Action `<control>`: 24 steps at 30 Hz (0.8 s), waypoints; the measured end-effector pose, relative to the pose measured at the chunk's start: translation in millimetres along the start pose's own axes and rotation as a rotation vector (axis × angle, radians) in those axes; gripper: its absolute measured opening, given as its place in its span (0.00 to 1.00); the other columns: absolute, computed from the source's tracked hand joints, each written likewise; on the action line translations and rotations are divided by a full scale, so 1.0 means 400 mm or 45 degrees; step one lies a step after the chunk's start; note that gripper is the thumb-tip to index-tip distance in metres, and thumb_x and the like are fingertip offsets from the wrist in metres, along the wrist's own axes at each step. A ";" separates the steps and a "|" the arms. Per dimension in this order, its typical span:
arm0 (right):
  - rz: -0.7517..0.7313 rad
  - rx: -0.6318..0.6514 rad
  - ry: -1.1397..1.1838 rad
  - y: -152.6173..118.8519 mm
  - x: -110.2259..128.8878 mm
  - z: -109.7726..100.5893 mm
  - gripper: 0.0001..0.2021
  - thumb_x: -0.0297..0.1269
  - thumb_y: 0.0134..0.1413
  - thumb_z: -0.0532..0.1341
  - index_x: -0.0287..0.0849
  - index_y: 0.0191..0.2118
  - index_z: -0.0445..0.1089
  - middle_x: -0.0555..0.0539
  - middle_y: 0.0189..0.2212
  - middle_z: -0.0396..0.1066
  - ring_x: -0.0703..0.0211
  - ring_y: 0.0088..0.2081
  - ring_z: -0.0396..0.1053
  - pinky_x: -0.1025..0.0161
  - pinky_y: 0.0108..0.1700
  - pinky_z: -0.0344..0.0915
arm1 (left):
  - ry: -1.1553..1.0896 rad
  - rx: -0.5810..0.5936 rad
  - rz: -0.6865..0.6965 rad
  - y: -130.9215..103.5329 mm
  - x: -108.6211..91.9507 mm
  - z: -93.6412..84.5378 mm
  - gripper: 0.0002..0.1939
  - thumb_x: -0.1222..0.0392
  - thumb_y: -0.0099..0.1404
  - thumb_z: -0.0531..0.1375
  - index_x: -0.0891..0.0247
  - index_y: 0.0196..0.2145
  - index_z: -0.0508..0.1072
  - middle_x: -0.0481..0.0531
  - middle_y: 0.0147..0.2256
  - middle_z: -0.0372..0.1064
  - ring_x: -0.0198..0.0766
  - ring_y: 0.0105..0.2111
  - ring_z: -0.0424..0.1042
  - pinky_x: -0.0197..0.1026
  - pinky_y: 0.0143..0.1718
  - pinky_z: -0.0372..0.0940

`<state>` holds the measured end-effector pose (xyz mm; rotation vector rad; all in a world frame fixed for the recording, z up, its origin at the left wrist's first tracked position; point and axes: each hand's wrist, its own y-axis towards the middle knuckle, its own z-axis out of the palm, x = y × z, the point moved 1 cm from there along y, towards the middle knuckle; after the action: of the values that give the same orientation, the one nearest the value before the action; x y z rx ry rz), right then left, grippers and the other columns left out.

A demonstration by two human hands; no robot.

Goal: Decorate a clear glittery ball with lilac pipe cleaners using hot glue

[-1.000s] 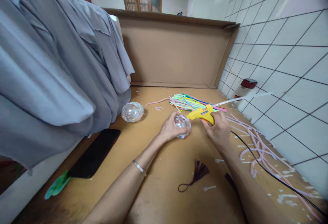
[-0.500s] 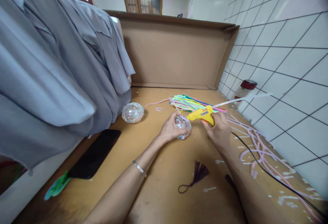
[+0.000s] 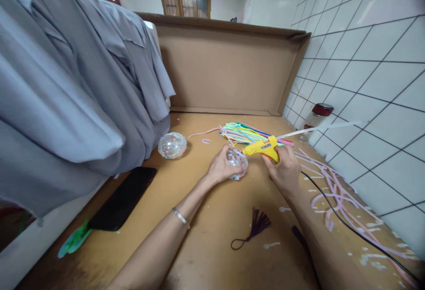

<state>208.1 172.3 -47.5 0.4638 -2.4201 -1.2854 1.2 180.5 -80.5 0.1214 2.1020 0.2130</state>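
Observation:
My left hand (image 3: 221,164) is closed around the side of a clear faceted ball (image 3: 238,168) with coloured specks, resting at the table's middle. A short lilac strip (image 3: 238,152) lies along its top edge. My right hand (image 3: 283,166) grips a yellow hot glue gun (image 3: 262,147) by its handle. The gun's nozzle points left, at the end of the lilac strip; whether they touch I cannot tell. A long translucent glue stick (image 3: 318,127) sticks out of the gun's back. Another clear ball (image 3: 172,145) sits to the left, apart from both hands.
Colourful fuzzy stems (image 3: 239,133) lie behind the ball. Loose pink and lilac strips (image 3: 332,183) and a black cord (image 3: 348,226) run along the right. A dark tassel (image 3: 259,223), a black phone (image 3: 122,199), a red-lidded jar (image 3: 315,119) and a cardboard panel (image 3: 226,68) surround the work.
Almost nothing differs. The glue gun and my right hand have shifted very slightly to the right; my left hand and the ball stay in place.

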 end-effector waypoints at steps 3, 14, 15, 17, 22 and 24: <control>0.002 -0.006 0.000 0.000 -0.003 0.001 0.11 0.46 0.59 0.57 0.43 0.38 0.67 0.44 0.34 0.68 0.51 0.35 0.66 0.60 0.32 0.60 | -0.008 -0.003 0.014 0.000 0.001 0.000 0.35 0.51 0.42 0.72 0.56 0.47 0.65 0.48 0.37 0.73 0.39 0.35 0.73 0.41 0.38 0.68; 0.029 0.012 0.041 -0.005 -0.010 0.009 0.12 0.46 0.59 0.58 0.42 0.39 0.67 0.43 0.35 0.68 0.50 0.37 0.66 0.59 0.34 0.61 | -0.005 -0.005 0.026 -0.001 0.003 0.002 0.37 0.51 0.42 0.72 0.56 0.49 0.65 0.49 0.39 0.73 0.39 0.36 0.73 0.39 0.37 0.67; 0.038 0.016 0.044 -0.005 -0.010 0.011 0.12 0.46 0.58 0.58 0.42 0.39 0.67 0.43 0.35 0.68 0.50 0.37 0.66 0.59 0.34 0.61 | -0.004 -0.003 0.026 -0.001 0.003 0.002 0.37 0.50 0.42 0.72 0.56 0.49 0.65 0.49 0.39 0.73 0.39 0.36 0.73 0.39 0.37 0.67; 0.052 0.036 0.051 -0.005 -0.011 0.014 0.12 0.46 0.58 0.58 0.42 0.39 0.67 0.43 0.35 0.68 0.50 0.37 0.66 0.59 0.34 0.61 | 0.000 0.001 0.020 -0.002 0.001 0.000 0.37 0.50 0.43 0.72 0.56 0.49 0.64 0.49 0.38 0.73 0.39 0.36 0.73 0.39 0.37 0.67; 0.086 0.032 0.056 -0.006 -0.016 0.018 0.12 0.48 0.58 0.57 0.43 0.38 0.67 0.43 0.35 0.68 0.50 0.37 0.66 0.58 0.34 0.61 | 0.004 -0.002 0.006 -0.002 0.003 0.000 0.37 0.51 0.42 0.72 0.56 0.50 0.65 0.48 0.36 0.73 0.40 0.35 0.73 0.40 0.37 0.67; 0.088 0.036 0.052 -0.006 -0.017 0.019 0.12 0.47 0.58 0.57 0.43 0.38 0.67 0.43 0.35 0.68 0.50 0.37 0.66 0.58 0.35 0.61 | -0.010 -0.003 0.016 -0.001 0.006 0.002 0.37 0.51 0.43 0.72 0.56 0.50 0.64 0.48 0.36 0.73 0.39 0.35 0.73 0.40 0.37 0.67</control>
<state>211.0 179.5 -54.6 0.4061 -2.4021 -1.2028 0.5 180.7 -82.8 0.1340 2.0937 0.2219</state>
